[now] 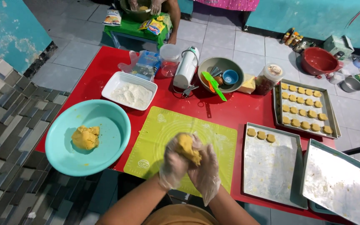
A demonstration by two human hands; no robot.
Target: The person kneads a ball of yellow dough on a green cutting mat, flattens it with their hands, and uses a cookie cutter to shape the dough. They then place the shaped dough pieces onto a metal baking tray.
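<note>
A lump of yellow dough (188, 148) is gripped between the gloved left hand (173, 166) and right hand (205, 173), fingers closed around it, above the green mat (155, 137). More dough (86, 137) is held in the turquoise bowl (113, 121); flour is held in the white tray (119, 81).

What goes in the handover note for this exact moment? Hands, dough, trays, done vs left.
Left hand and right hand, in clear plastic gloves, both press one dough lump above the green mat.
More dough sits in the teal bowl.
Done: far tray full of shaped pieces; middle tray has three.
Left: rest of middle tray, the bare near tray.
</note>
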